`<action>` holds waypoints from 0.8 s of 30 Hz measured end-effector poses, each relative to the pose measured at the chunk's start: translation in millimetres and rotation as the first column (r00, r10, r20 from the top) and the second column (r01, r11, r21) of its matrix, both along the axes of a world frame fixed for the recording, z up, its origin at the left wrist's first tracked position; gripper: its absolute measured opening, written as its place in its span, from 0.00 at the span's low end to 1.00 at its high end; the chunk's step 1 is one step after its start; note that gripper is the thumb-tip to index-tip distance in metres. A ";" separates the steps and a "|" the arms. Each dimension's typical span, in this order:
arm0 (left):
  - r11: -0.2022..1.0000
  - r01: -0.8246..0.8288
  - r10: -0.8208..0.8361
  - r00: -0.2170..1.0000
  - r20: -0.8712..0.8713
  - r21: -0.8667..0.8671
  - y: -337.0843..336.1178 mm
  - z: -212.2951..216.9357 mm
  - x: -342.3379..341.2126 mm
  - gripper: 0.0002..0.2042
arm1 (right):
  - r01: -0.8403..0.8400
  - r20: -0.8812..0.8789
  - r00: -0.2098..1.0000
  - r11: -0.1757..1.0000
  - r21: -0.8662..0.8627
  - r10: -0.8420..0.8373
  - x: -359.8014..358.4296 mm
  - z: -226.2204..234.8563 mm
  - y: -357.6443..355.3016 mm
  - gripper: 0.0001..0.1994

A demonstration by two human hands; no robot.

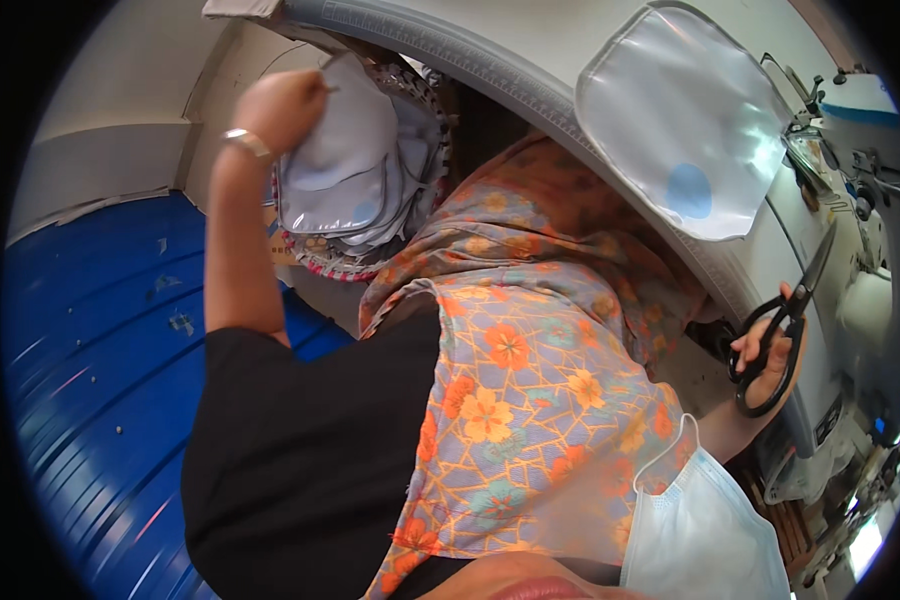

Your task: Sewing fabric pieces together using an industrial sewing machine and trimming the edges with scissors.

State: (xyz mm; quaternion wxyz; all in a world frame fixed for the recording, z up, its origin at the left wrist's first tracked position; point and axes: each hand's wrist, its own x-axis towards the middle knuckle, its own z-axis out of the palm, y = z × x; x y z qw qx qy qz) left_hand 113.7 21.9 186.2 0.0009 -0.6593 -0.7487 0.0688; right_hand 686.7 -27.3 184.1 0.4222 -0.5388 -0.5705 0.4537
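Note:
At the upper left my left hand (pixel 285 105) is closed and a little blurred. Its fingertips pinch the edge of a white, glossy fabric piece with dark piping (pixel 342 150). That piece lies partly raised over a stack of similar pieces (pixel 410 150) in a round woven basket (pixel 355 270). On the right, my right hand (pixel 765 355) grips black-handled scissors (pixel 795 305), fingers around the handles and blades slanting up. A single white piped piece (pixel 670 120) with a pale blue round patch rests on the table near the scissors.
A pale work table (pixel 510 70) with a ruler-marked front edge curves across the top. A sewing machine (pixel 865 190) stands at the far right. Floral cloth (pixel 530 370) covers my lap, and a light blue face mask (pixel 705 530) hangs at the lower right. Blue ridged flooring (pixel 110 380) lies left.

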 end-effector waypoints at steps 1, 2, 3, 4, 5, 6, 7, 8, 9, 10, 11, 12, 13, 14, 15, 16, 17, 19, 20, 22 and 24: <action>0.993 0.005 -0.018 0.994 -0.110 -0.118 11.6 -25.2 8.2 0.11 | 0.022 0.043 0.999 1.000 0.006 -0.022 -0.3 9.7 -1.0 0.41; 0.981 0.029 -0.053 0.992 -0.117 -0.194 16.8 -50.7 18.0 0.11 | 0.086 0.086 0.993 0.996 0.001 -0.085 -2.4 14.6 -2.7 0.46; 0.966 0.087 -0.118 0.986 -0.114 -0.245 16.0 -81.6 24.0 0.10 | 0.081 0.107 0.991 0.996 0.024 -0.083 -0.3 15.5 -3.9 0.45; 0.904 0.078 -0.112 0.992 -0.057 -0.421 18.3 -98.9 45.8 0.11 | 0.086 0.137 0.986 0.995 0.045 -0.092 3.8 17.5 -6.8 0.44; 0.869 0.148 -0.178 0.984 -0.019 -0.473 7.9 -130.2 49.2 0.11 | 0.117 0.171 0.978 0.993 0.021 -0.119 6.8 23.1 -8.6 0.45; 0.824 0.223 -0.245 0.969 0.026 -0.521 -4.9 -168.4 51.6 0.11 | 0.131 0.177 0.975 0.991 0.034 -0.135 8.4 28.1 -11.8 0.45; 0.816 0.221 -0.194 0.975 0.106 -0.535 -19.5 -195.8 57.4 0.12 | 0.153 0.156 0.975 0.987 0.047 -0.159 13.9 29.6 -15.3 0.44; 0.807 0.220 -0.141 0.973 0.183 -0.548 -34.9 -216.1 62.8 0.13 | 0.175 0.133 0.974 0.983 0.060 -0.182 21.3 30.0 -18.3 0.43; 0.810 0.216 -0.136 0.974 0.183 -0.545 -51.6 -233.0 63.9 0.13 | 0.185 0.127 0.973 0.980 0.074 -0.193 27.8 31.4 -20.4 0.42; 0.892 0.199 -0.070 0.948 0.312 -0.406 -66.1 -247.5 63.9 0.13 | 0.179 0.120 0.975 0.981 0.079 -0.188 38.5 32.2 -22.3 0.42; 0.952 0.150 -0.019 0.898 0.439 -0.265 -74.4 -250.0 61.3 0.14 | 0.205 0.111 0.970 0.975 0.090 -0.214 43.0 32.2 -23.6 0.41; 0.953 0.146 -0.017 0.900 0.436 -0.265 -76.5 -250.9 52.3 0.14 | 0.229 0.100 0.966 0.968 0.101 -0.239 46.6 30.7 -24.3 0.41; 0.951 0.122 -0.019 0.939 0.342 -0.282 -77.0 -248.5 41.6 0.14 | 0.237 0.110 0.962 0.965 0.115 -0.249 46.0 31.4 -23.4 0.40; 0.950 0.098 -0.022 0.968 0.249 -0.297 -75.8 -243.6 33.2 0.15 | 0.234 0.109 0.963 0.965 0.115 -0.246 49.2 31.1 -22.5 0.40; 0.950 0.093 -0.018 0.969 0.247 -0.297 -73.8 -238.4 24.7 0.15 | 0.230 0.111 0.963 0.965 0.124 -0.244 52.5 31.3 -20.6 0.39; 0.966 0.028 0.016 0.986 0.168 -0.257 -66.5 -226.9 16.7 0.12 | 0.230 0.113 0.963 0.964 0.134 -0.246 54.3 29.9 -19.3 0.38; 0.977 -0.033 0.053 0.994 0.091 -0.212 -58.5 -212.4 8.9 0.10 | 0.257 0.119 0.954 0.955 0.147 -0.275 52.4 27.7 -18.2 0.37; 0.993 -0.079 0.078 0.997 -0.005 -0.091 -39.8 -174.4 -5.4 0.08 | 0.255 0.125 0.954 0.956 0.147 -0.273 50.5 24.5 -17.6 0.36; 0.997 -0.079 0.076 0.992 -0.096 -0.026 -33.0 -154.5 -18.2 0.10 | 0.241 0.126 0.957 0.959 0.152 -0.261 49.7 23.8 -17.1 0.36; 0.994 -0.107 0.100 0.975 -0.199 -0.028 -24.5 -114.7 -43.4 0.10 | 0.230 0.135 0.959 0.962 0.146 -0.250 49.1 23.8 -16.6 0.36; 0.988 -0.099 0.065 0.961 -0.269 -0.115 -20.8 -91.2 -51.9 0.11 | 0.228 0.145 0.958 0.964 0.139 -0.248 51.7 22.0 -16.4 0.36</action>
